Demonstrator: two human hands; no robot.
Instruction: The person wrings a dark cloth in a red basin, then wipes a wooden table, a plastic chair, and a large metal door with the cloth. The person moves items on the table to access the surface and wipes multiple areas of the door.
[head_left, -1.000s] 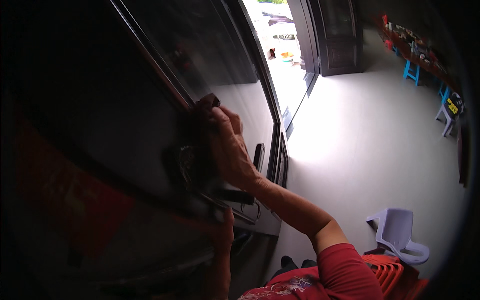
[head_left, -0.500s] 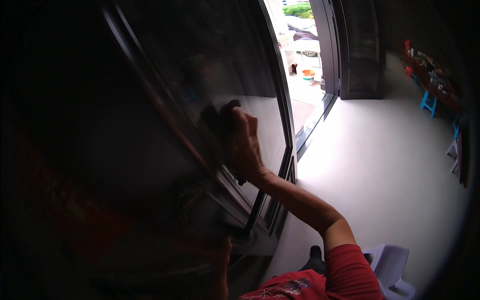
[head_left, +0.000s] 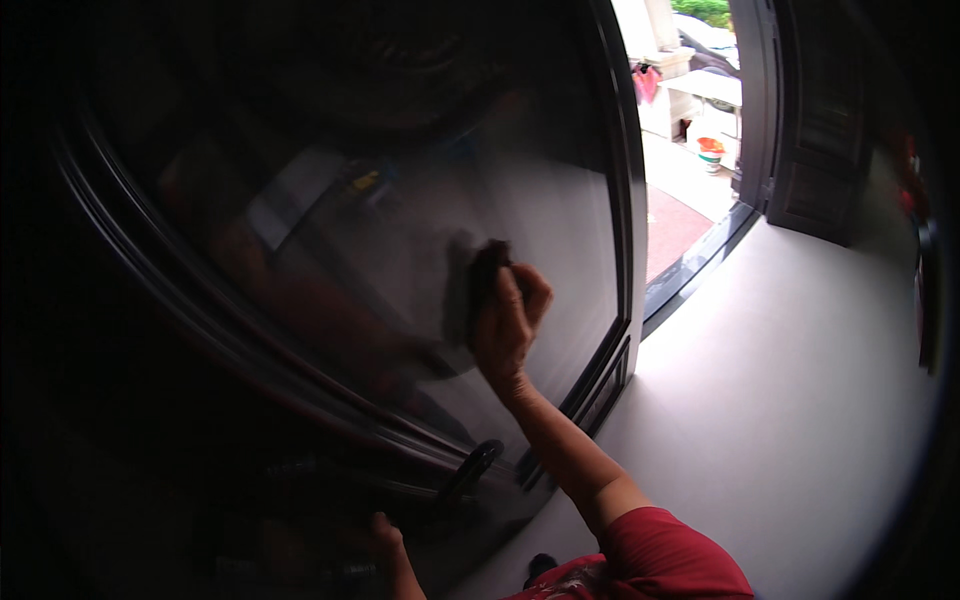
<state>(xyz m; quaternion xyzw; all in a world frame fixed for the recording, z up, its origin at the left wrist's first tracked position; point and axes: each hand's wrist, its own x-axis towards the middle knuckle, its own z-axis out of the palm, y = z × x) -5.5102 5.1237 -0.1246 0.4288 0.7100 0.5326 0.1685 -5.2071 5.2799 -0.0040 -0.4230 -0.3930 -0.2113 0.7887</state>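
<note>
dark cloth (head_left: 487,268) | bunched small, pressed flat on the glass door (head_left: 560,200) mid-pane | right hand (head_left: 508,322) grip clamped on it | left hand (head_left: 385,535) seen low by door handle (head_left: 470,470), grip can't be told

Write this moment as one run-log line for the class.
right hand: presses dark cloth on glass door panel | left hand: low by door handle, grip unclear | floor: pale
</note>
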